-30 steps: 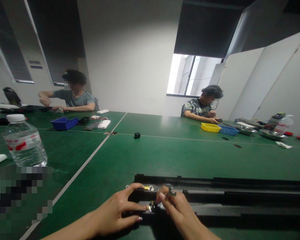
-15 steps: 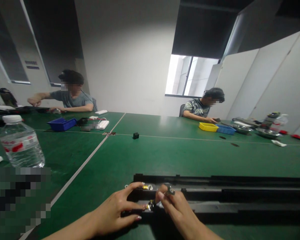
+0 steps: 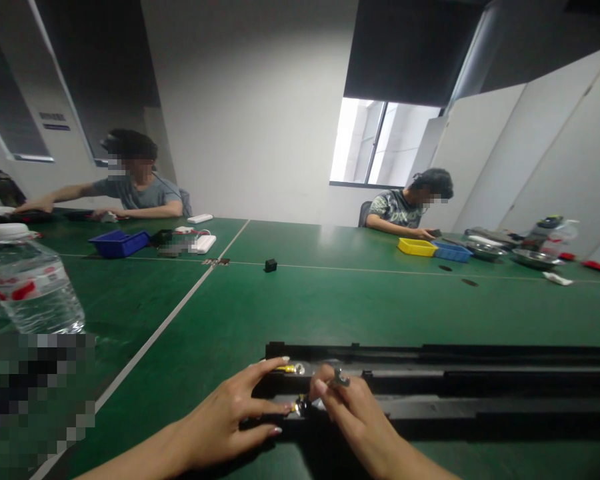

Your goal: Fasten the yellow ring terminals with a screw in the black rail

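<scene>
Black channelled rails (image 3: 430,408) lie on a green tabletop (image 3: 380,303). At their left end, the left hand (image 3: 233,417) rests with fingers spread, tips at a yellow-sleeved ring terminal (image 3: 299,369) and a lower metal terminal (image 3: 298,407). Beside it, the right hand (image 3: 354,415) pinches a silver metal piece (image 3: 341,378), type unclear.

A workshop is suggested; beyond the fingers (image 3: 263,406), two people (image 3: 143,193) are seated at a table (image 3: 340,300); trays (image 3: 416,249) are set out.
</scene>
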A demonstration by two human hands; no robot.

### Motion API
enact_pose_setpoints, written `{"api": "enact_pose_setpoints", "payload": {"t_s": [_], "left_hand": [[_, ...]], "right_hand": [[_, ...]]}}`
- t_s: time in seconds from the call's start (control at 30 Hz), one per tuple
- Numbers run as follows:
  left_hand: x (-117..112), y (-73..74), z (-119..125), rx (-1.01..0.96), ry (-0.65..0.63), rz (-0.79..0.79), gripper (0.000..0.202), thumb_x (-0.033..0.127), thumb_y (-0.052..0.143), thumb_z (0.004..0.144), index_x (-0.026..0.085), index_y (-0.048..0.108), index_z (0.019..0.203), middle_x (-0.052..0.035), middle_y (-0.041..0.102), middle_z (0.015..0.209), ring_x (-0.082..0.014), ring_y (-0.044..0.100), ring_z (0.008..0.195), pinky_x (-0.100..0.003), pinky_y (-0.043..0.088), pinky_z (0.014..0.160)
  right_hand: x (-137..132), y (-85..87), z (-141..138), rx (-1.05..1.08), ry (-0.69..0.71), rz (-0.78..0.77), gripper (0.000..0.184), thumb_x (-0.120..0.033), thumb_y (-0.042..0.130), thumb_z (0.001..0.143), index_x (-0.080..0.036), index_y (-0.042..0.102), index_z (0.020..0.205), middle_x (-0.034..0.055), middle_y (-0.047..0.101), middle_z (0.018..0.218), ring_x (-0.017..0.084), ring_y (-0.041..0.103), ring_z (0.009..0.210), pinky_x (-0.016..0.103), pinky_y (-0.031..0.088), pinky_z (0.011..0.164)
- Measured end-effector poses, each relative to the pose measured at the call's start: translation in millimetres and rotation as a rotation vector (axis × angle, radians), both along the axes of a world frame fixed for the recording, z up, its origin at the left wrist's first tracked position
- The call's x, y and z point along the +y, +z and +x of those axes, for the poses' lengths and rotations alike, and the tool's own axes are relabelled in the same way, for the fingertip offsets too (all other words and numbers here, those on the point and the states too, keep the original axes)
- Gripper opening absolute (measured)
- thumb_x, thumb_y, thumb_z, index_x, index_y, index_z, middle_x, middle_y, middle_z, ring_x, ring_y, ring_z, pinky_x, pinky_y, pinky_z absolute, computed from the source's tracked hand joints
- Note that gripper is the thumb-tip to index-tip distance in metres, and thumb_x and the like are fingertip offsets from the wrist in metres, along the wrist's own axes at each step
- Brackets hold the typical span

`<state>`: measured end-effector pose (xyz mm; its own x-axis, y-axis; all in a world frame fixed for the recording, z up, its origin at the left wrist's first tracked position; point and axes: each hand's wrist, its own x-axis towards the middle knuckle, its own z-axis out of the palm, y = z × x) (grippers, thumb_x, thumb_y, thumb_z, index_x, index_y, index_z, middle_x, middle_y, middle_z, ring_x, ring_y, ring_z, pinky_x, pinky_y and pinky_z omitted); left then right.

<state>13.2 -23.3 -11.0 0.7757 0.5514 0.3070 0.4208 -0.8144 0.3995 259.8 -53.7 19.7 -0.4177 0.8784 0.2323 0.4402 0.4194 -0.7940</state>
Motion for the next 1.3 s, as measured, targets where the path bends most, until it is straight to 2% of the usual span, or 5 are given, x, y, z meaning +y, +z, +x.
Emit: {"api": "enact_pose_setpoints", "payload": {"t_s": [0.37, 0.6, 0.83, 1.03, 1.3], "left_hand": [[-0.4, -3.3, -3.0, 0.014, -0.076, 0.157, 0.051, 0.013, 0.061, 0.091, 0.033, 0.052, 0.137, -0.0036, 0.015, 0.160, -0.0332, 0.026, 0.143, -0.055, 0.031, 0.111], [0.2, -5.2, -3.3, -0.003, -0.080, 0.144, 0.045, 0.012, 0.060, 0.091, 0.029, 0.055, 0.133, -0.0061, 0.018, 0.160, -0.0326, 0.027, 0.142, -0.054, 0.032, 0.111], [-1.0, -2.7, -2.9, 0.019, -0.070, 0.118, 0.052, 0.012, 0.061, 0.090, 0.033, 0.051, 0.137, -0.0052, 0.017, 0.160, -0.0335, 0.028, 0.142, -0.055, 0.032, 0.110], [-0.7, -3.6, -3.2, -0.001, -0.064, 0.097, 0.046, 0.013, 0.061, 0.091, 0.030, 0.055, 0.133, -0.0070, 0.027, 0.157, -0.0318, 0.037, 0.138, -0.051, 0.036, 0.110], [-0.6, -5.4, -3.2, -0.016, -0.067, 0.117, 0.049, 0.015, 0.061, 0.092, 0.033, 0.051, 0.136, -0.0055, 0.024, 0.158, -0.0314, 0.037, 0.138, -0.051, 0.035, 0.110]], "right_hand": [[1.3, -3.2, -0.1, 0.023, 0.000, 0.037, 0.034, -0.039, 0.031, 0.101, -0.020, 0.047, 0.078, -0.0003, 0.051, 0.072, 0.015, 0.048, 0.068, 0.025, 0.038, 0.067], [0.9, -4.6, -0.2, 0.000, -0.016, 0.025, 0.034, -0.040, 0.033, 0.101, -0.019, 0.050, 0.080, 0.0008, 0.053, 0.075, 0.015, 0.050, 0.070, 0.026, 0.039, 0.068], [0.2, -0.2, -0.4, -0.013, -0.018, 0.049, 0.037, -0.041, 0.030, 0.101, -0.019, 0.050, 0.080, 0.0010, 0.054, 0.074, 0.015, 0.051, 0.069, 0.026, 0.041, 0.068], [-0.7, 2.2, 0.2, -0.014, -0.005, 0.040, 0.038, -0.042, 0.030, 0.101, -0.019, 0.052, 0.080, 0.0012, 0.055, 0.072, 0.015, 0.052, 0.067, 0.026, 0.041, 0.066], [0.5, -0.3, -0.4, -0.007, -0.008, 0.040, 0.037, -0.041, 0.031, 0.101, -0.019, 0.051, 0.079, 0.0002, 0.053, 0.070, 0.015, 0.050, 0.065, 0.025, 0.040, 0.064]]}}
